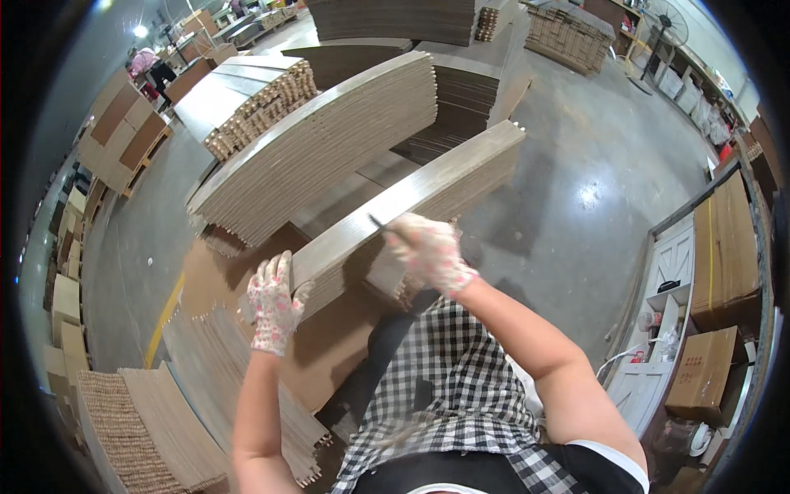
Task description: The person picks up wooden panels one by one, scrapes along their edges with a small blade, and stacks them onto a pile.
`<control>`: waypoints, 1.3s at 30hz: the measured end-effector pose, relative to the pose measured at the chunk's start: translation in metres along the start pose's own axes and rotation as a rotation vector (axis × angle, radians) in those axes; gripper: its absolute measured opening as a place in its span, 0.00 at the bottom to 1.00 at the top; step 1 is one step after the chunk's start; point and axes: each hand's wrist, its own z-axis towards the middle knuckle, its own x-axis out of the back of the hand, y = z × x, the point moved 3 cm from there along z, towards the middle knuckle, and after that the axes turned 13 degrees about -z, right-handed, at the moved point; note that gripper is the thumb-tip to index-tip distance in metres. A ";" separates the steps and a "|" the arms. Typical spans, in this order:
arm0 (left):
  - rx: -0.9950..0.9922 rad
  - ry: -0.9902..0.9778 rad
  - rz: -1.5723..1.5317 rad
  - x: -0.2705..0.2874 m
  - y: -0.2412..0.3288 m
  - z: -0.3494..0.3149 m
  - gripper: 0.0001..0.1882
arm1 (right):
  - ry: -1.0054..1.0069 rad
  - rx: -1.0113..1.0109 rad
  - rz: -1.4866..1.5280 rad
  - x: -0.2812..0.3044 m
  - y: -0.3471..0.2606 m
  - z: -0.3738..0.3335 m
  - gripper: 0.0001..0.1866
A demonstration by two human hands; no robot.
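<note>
A long stack of pale wooden boards (411, 193) runs slantwise in front of me, from near left to far right. My left hand (276, 300), in a white glove with pink spots, rests against the stack's near left end, its fingers stretched out and the thumb apart. Over the middle of the top board is my right hand (429, 253), gloved alike, with its fingers closed around a thin dark tool (377, 222). The tool's tip points at the board's upper face; its exact kind cannot be made out.
Beyond it stands a taller stack of boards (321, 136), with a bundle of slats (259, 95) behind. More boards (177, 412) lie at lower left. Cartons (704, 370) and a white panelled door (658, 305) are at right. A fan (662, 33) and another person (148, 70) are farther off.
</note>
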 end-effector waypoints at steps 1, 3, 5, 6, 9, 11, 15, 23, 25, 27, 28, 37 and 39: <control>-0.008 -0.003 -0.001 -0.001 -0.002 -0.002 0.34 | -0.121 -0.014 -0.077 -0.007 -0.017 0.015 0.04; 0.084 -0.064 -0.061 -0.008 -0.002 -0.002 0.36 | -0.220 0.178 -0.017 -0.029 -0.029 0.030 0.09; 0.057 -0.030 -0.091 -0.003 0.001 -0.005 0.35 | -0.293 0.229 -0.096 -0.054 -0.034 0.038 0.12; 0.076 -0.031 -0.104 0.000 0.002 -0.007 0.35 | -0.314 0.240 -0.159 -0.051 -0.022 0.043 0.11; 0.112 -0.028 -0.099 0.011 0.005 -0.010 0.34 | -0.238 0.122 -0.407 -0.027 0.070 0.057 0.05; 0.099 -0.022 -0.105 0.008 0.014 -0.003 0.34 | 0.099 -0.254 -0.033 0.000 0.209 0.059 0.02; 0.105 -0.055 -0.114 0.001 0.012 -0.001 0.33 | 0.000 -0.403 -0.806 0.104 0.321 0.089 0.06; 0.171 -0.051 -0.126 0.008 0.010 0.000 0.32 | 0.023 -0.071 -0.674 0.026 0.172 0.074 0.03; 0.136 -0.025 -0.126 0.005 0.007 0.000 0.31 | -0.129 0.004 -0.505 -0.007 0.097 0.066 0.05; 0.097 0.121 -0.201 0.008 0.005 -0.004 0.34 | -0.244 0.051 -0.363 -0.045 0.017 0.057 0.05; 0.055 0.230 -0.326 0.009 0.000 -0.007 0.27 | -0.252 0.107 -0.333 -0.064 -0.025 0.051 0.05; 0.124 0.850 -0.785 0.096 -0.055 -0.102 0.28 | -0.502 0.737 0.035 -0.162 -0.262 -0.012 0.09; 0.264 0.989 -0.762 0.108 -0.068 -0.127 0.24 | -0.558 0.693 0.071 -0.147 -0.267 -0.021 0.09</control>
